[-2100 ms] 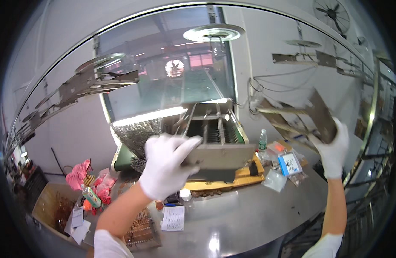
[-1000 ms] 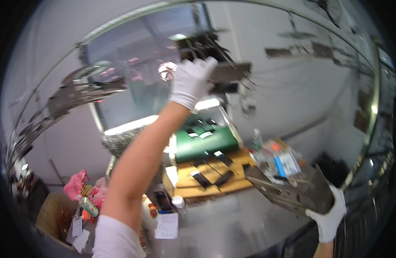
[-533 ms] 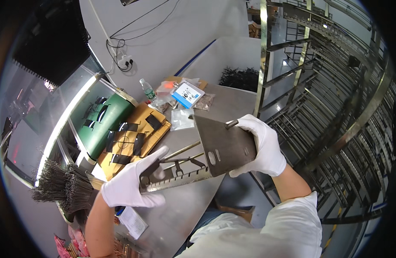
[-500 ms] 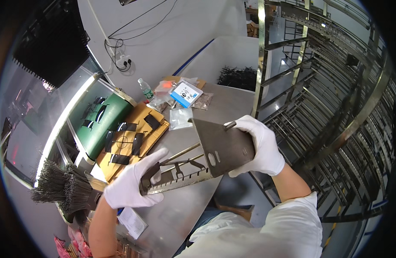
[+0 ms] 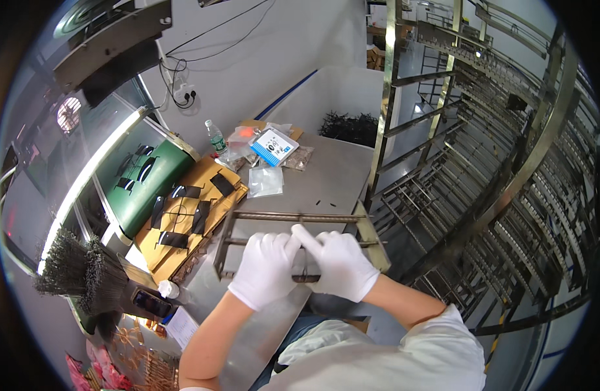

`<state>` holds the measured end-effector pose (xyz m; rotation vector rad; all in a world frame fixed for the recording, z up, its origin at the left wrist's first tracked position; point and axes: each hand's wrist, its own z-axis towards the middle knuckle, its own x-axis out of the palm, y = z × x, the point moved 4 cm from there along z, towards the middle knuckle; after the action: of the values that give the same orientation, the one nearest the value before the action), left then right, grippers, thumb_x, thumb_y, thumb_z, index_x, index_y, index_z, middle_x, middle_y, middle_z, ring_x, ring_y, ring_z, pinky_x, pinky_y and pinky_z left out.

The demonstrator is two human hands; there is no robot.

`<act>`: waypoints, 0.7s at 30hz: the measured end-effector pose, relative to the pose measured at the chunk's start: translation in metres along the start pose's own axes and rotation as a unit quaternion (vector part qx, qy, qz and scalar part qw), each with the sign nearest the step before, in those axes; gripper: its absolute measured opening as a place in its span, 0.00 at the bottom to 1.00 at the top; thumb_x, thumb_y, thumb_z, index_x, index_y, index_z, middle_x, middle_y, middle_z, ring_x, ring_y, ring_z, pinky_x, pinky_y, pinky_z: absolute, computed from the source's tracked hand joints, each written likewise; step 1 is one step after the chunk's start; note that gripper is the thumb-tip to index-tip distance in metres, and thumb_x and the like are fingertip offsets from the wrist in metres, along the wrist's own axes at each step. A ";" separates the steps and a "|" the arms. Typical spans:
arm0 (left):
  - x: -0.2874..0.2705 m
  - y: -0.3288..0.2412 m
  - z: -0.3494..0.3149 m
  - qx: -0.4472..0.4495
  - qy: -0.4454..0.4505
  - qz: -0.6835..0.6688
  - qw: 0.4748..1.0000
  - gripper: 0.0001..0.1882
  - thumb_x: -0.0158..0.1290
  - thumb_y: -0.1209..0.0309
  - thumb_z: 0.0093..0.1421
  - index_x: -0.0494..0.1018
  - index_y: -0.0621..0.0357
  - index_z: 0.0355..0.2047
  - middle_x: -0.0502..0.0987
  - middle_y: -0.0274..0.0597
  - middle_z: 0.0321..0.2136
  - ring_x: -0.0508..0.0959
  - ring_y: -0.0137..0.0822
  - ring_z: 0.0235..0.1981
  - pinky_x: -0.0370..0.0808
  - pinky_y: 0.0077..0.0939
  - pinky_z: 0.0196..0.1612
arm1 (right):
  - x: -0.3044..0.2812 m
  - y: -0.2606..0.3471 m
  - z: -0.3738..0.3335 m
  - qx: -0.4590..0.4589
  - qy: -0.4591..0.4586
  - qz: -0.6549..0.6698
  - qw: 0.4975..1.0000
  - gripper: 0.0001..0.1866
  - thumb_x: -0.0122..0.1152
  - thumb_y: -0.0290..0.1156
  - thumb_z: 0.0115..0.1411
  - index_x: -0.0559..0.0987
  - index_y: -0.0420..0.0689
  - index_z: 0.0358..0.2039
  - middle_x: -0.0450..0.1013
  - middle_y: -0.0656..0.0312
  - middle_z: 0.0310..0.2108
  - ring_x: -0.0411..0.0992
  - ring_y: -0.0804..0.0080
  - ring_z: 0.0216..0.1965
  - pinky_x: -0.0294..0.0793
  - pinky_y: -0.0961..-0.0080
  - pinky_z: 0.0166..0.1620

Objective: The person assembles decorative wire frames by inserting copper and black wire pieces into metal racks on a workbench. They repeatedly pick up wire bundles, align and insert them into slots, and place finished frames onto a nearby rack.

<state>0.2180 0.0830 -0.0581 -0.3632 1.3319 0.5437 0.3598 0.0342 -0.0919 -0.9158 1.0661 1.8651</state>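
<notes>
Right hand (image 5: pixel 344 266) joined left hand (image 5: pixel 265 270) over metal frame (image 5: pixel 293 216); fingertips mostly hidden, grips unclear

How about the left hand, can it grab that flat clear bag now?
Probably not just yet: the left hand holds the metal frame, which lies between, though the clear bag looks mostly uncovered.

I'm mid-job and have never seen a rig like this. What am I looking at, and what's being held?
There's no robot here: a wide camera worn on a person's head looks down, so straight edges bend. The white-gloved left hand and right hand both grip an open metal frame; their exact finger placement is hidden. On the grey table are a clear bag, a blue-and-white package and a bottle. Leftward, black curved parts lie on a yellowish-brown board.
</notes>
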 end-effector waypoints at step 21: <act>-0.300 0.148 -0.248 -0.223 -0.481 0.532 0.661 0.41 0.72 0.68 0.47 0.70 0.44 0.63 0.63 0.48 0.64 0.63 0.50 0.65 0.60 0.50 0.66 | 0.010 -0.253 -0.075 0.436 -0.090 -0.271 0.853 0.44 0.74 0.31 0.46 0.71 0.58 0.67 0.77 0.46 0.45 0.77 0.42 0.47 0.77 0.50 0.49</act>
<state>-0.1097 0.0202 0.1913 0.3877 0.1832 1.7780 0.5930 0.0547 -0.2136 -0.4058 1.2018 0.8152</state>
